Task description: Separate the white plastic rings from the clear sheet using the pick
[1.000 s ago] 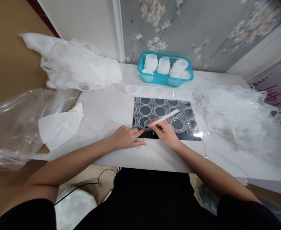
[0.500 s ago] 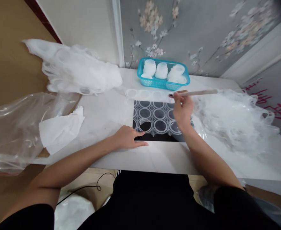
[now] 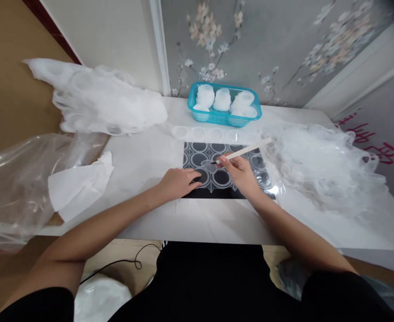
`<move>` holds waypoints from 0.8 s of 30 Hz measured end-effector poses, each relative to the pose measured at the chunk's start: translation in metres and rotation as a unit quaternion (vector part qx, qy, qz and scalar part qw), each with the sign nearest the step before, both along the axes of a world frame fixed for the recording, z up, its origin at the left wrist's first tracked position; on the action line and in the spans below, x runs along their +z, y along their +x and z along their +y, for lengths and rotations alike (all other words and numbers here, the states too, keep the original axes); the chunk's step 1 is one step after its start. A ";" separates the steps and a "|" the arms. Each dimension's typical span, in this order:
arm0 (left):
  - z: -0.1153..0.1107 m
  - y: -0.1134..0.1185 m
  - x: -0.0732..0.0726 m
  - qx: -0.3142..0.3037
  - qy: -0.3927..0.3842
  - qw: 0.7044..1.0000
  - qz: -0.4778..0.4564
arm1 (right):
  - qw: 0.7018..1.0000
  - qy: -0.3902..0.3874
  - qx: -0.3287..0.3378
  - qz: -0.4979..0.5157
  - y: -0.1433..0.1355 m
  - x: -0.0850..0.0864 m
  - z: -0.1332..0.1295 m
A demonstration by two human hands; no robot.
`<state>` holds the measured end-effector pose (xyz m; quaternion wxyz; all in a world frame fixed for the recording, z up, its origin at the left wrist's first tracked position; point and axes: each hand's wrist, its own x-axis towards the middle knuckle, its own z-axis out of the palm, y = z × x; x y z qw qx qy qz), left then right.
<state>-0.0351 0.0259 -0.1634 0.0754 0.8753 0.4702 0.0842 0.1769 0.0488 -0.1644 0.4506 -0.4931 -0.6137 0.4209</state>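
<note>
A black mat [image 3: 197,193] lies on the white table [image 3: 197,219], covered by a clear plastic sheet of punched rings [image 3: 260,161]. My left hand [image 3: 178,182] rests flat on the mat's near left corner, fingers pressing the sheet. My right hand [image 3: 239,172] grips a pale wooden stick [image 3: 247,150], its dark tip touching a lifted clear disc [image 3: 208,165] over the mat. A row of loose clear discs [image 3: 200,133] lies just behind the mat.
A teal basket [image 3: 224,117] with stacks of white discs stands at the back. Heaps of clear plastic scrap lie at the right [image 3: 324,165] and back left [image 3: 99,105]. A white cloth [image 3: 74,185] and a clear bag [image 3: 19,179] hang off the left edge.
My right hand had swung the stick out to the row of discs behind the mat, then came back down onto the mat. My left hand stayed on the mat's corner.
</note>
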 end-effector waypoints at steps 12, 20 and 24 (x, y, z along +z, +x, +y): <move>0.007 -0.011 -0.018 -0.043 0.175 0.982 -0.051 | 0.995 -0.016 0.091 -0.023 -0.014 -0.022 -0.015; 0.019 -0.012 -0.019 -0.112 0.211 0.963 -0.124 | 0.993 -0.018 0.110 -0.045 -0.015 -0.016 -0.016; 0.025 -0.013 -0.022 -0.058 0.183 0.966 -0.173 | 0.996 -0.022 0.065 -0.052 -0.011 -0.016 -0.012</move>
